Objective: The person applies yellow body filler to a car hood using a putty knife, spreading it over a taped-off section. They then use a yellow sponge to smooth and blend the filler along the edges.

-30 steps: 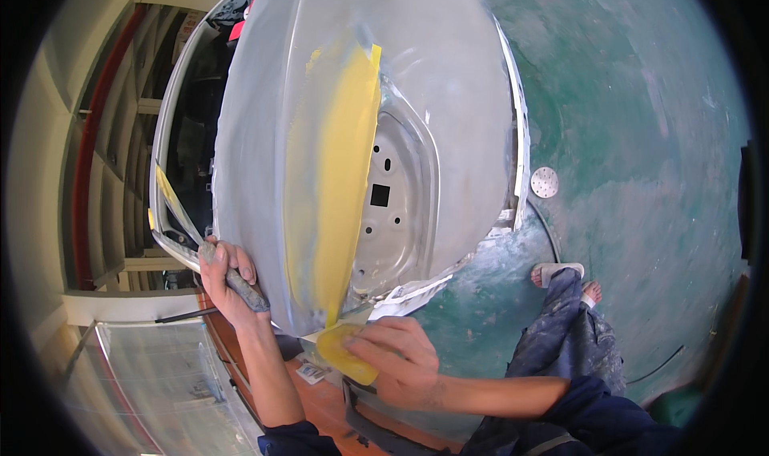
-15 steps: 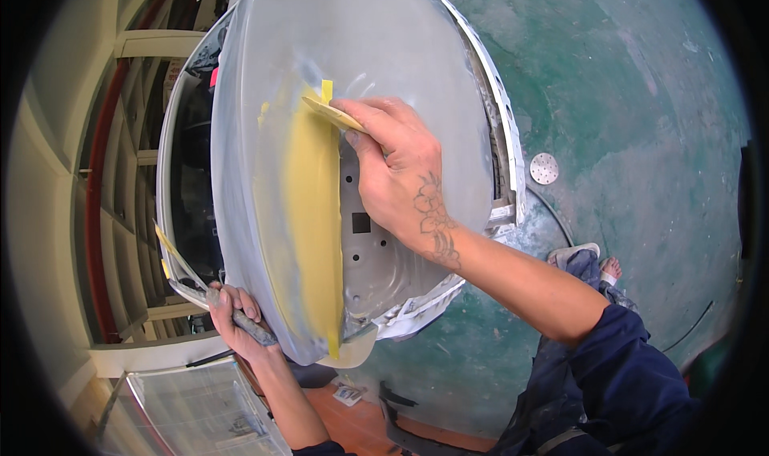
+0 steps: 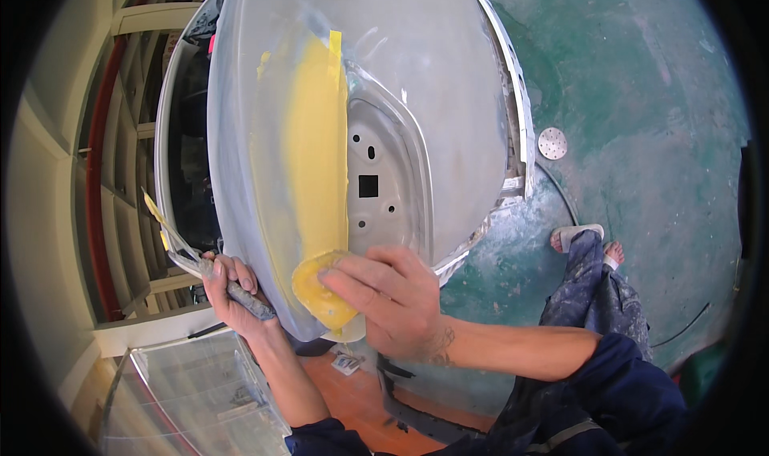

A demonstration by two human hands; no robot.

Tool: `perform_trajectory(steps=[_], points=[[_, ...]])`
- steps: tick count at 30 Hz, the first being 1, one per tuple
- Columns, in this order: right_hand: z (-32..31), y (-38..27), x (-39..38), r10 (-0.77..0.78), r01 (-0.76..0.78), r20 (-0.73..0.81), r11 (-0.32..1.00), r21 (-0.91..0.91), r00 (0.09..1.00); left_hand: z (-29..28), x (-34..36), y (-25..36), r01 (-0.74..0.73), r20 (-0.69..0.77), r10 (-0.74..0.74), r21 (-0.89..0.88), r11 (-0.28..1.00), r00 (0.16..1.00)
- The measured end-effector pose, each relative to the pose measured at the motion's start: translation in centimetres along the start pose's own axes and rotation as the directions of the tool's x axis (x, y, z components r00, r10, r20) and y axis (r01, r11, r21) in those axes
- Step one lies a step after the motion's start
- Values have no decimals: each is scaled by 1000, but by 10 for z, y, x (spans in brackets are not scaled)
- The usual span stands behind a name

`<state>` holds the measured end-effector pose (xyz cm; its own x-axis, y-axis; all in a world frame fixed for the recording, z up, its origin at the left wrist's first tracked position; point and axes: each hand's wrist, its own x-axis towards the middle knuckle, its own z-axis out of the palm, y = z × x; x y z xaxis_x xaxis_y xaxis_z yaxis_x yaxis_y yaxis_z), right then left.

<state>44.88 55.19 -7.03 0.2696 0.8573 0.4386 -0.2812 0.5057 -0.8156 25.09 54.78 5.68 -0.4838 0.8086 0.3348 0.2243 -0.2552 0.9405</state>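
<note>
A grey primed car body panel fills the middle, with a holed recess in it. Along the recess's left edge runs a band of yellow body filler, with yellow masking tape at its far end. My right hand grips a yellow filler spreader laid against the band's near end; its fingers press flat on the spreader's face. To the left, my left hand is closed round the caked grey handle of a putty knife. Yellow filler sits on the knife's far end, beside the panel.
Shelving with a red pipe stands along the left. A glass pane leans at lower left. On the green floor lie a perforated disc and a hose. My feet show at right.
My right hand has drawn the spreader from the band's far end to its near end, uncovering the recess and tape. My left hand keeps its hold on the putty knife.
</note>
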Motion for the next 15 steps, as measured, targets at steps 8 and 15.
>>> perform_trajectory(steps=[8,15], points=[[-3,-27,-69,36,-42,164,999,31,986,-3,1,-4,3,-4,-2,39,999,1000],[-30,-23,-36,373,-377,56,916,136,926,-9,1,1,-8,4,8,-4,1000,1000]])
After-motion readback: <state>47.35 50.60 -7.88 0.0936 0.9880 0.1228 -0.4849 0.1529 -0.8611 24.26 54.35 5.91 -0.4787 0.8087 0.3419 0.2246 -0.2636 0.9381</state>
